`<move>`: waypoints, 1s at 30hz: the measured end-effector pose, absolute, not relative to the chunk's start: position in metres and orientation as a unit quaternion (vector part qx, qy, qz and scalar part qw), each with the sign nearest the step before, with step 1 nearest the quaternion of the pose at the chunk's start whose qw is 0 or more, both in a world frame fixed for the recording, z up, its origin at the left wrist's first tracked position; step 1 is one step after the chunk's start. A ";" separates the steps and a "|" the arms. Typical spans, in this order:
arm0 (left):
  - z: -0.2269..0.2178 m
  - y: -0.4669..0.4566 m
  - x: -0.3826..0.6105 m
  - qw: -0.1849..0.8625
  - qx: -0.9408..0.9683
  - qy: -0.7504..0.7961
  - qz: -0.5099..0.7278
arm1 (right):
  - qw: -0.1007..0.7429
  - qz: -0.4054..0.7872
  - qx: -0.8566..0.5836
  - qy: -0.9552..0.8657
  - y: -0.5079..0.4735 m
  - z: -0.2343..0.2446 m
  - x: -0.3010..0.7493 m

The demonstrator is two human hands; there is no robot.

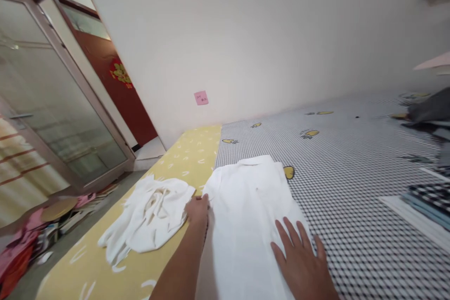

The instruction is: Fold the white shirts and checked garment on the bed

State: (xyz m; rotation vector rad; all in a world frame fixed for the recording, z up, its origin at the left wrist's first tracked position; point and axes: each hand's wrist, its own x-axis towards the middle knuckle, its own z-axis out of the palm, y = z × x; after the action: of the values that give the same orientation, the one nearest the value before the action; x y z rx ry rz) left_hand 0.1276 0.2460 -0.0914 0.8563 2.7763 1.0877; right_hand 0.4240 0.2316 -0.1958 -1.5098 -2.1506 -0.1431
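A white shirt point(246, 206) lies spread lengthwise in front of me, its sides folded in and its collar end pointing away. My left hand point(197, 208) is closed at the shirt's upper left edge, with thumb and fingers pinching the fabric. Flat on the lower right side of the shirt rests my right hand point(302, 258), fingers spread, the outer ones reaching past the cloth's edge. Left of my left hand, a crumpled cream-white garment point(158, 215) lies in a loose heap.
Beneath are a yellow patterned cloth point(190, 154) and a black-and-white checked sheet point(351, 164). Folded clothes point(418, 211) are stacked at the right, with a dark grey pile point(431, 105) behind. A white wall with a pink note point(201, 98) stands at the back. A glass door point(52, 89) is on the left.
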 end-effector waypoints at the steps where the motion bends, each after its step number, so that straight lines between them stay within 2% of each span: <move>1: -0.086 0.252 0.130 0.002 0.274 0.899 0.342 | 0.253 -0.050 -0.556 -0.790 0.233 -0.197 0.423; 4: -0.068 0.271 0.147 -0.041 0.341 0.882 0.323 | 0.255 -0.040 -0.559 -0.788 0.235 -0.198 0.422; 9: -0.051 0.297 0.195 -0.030 0.526 0.805 0.273 | 0.263 -0.035 -0.553 -0.790 0.234 -0.198 0.422; 18: -0.086 0.308 0.248 0.060 0.651 0.748 0.117 | 0.270 -0.033 -0.556 -0.786 0.236 -0.201 0.420; 22: -0.086 0.280 0.251 0.105 0.675 0.725 0.088 | 0.239 -0.013 -0.559 -0.794 0.234 -0.191 0.421; 25: -0.079 0.240 0.236 0.097 0.686 0.714 0.107 | 0.211 0.003 -0.566 -0.797 0.231 -0.179 0.423; 30: -0.080 0.152 0.178 0.046 0.525 0.836 0.155 | 0.160 0.013 -0.572 -0.804 0.224 -0.158 0.426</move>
State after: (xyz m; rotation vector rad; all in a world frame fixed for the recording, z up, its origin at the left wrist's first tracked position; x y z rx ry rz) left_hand 0.1778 0.1515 -0.0799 1.6019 2.5501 0.4745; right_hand 0.4261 0.2240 -0.1582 -1.6349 -2.2977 0.0371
